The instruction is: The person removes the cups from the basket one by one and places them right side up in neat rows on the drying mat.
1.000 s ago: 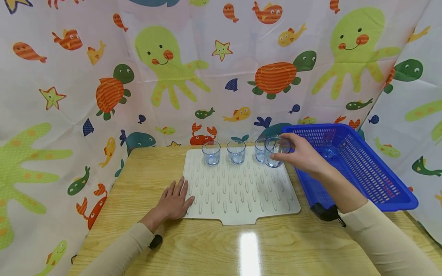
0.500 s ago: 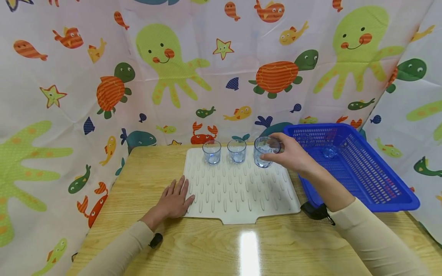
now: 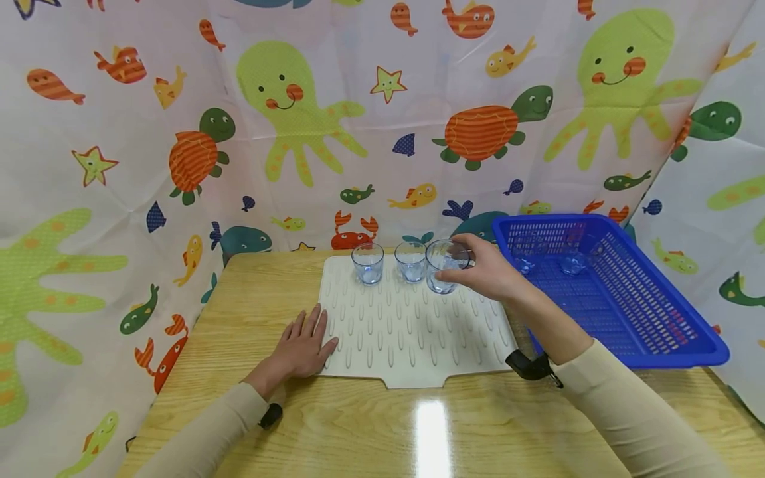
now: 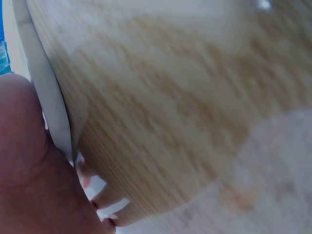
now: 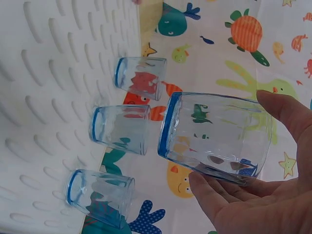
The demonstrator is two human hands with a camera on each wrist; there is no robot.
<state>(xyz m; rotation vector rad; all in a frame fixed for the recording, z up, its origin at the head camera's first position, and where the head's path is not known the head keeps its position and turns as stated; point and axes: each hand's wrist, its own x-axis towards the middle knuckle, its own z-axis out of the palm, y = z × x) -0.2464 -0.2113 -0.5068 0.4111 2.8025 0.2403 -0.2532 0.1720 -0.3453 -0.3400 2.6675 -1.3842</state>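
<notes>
My right hand (image 3: 487, 269) holds a clear, blue-tinted drinking glass (image 3: 441, 275) between thumb and fingers, upright above the white drying board (image 3: 412, 338). In the right wrist view this glass (image 5: 214, 134) is off the board, its base towards it. Along the board's back edge stand a left glass (image 3: 368, 265), a middle glass (image 3: 411, 263) and a third glass (image 5: 100, 197); in the head view the third is hidden behind the held glass and hand. My left hand (image 3: 301, 348) lies flat with spread fingers, thumb at the board's left edge.
To the right stands a blue plastic basket (image 3: 663, 302), with a glass (image 3: 574, 263) and another glass (image 3: 524, 265) inside near its back. A wooden table (image 3: 340, 431) carries everything. Behind hangs a curtain (image 3: 358, 133) printed with sea animals.
My right hand has moved left with the glass, passing in front of the third standing glass towards the middle one. A second glass in the basket has come into view. My left hand stays still.
</notes>
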